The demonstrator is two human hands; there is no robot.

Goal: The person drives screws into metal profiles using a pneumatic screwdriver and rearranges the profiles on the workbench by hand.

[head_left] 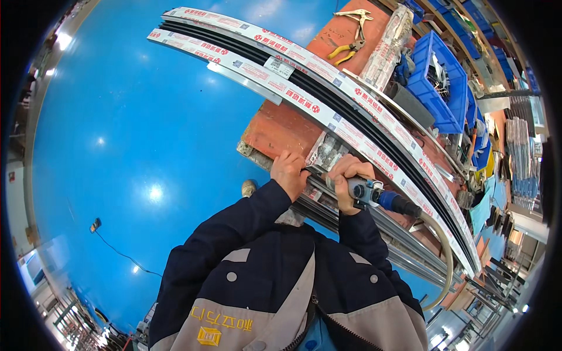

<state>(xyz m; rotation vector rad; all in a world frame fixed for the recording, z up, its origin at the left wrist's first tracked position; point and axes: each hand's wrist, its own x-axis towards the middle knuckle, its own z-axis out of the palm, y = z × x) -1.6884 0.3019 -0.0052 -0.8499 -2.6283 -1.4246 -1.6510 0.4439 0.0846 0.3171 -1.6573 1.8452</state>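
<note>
My right hand [351, 172] is wrapped around a grey air-powered hand tool [362, 191], which has a blue connector [391, 201] and a beige hose [446, 248] running off to the right. Just left of it, my left hand [288, 173] is closed, fingertips pinched near the front of the tool on something small and dark that I cannot make out. Both hands are over the near edge of a red-brown workbench [281, 130]. Beyond them lie long aluminium profiles [304, 100] with black channels and printed white protective film, stretching diagonally across the bench.
Locking pliers [358, 19] and yellow-handled pliers [345, 52] rest at the bench's far end, beside a wrapped roll [387, 50]. A blue crate [433, 88] of parts stands at the right. More metal profiles [404, 245] lie near my body. A cable [120, 253] trails on the blue floor [146, 134].
</note>
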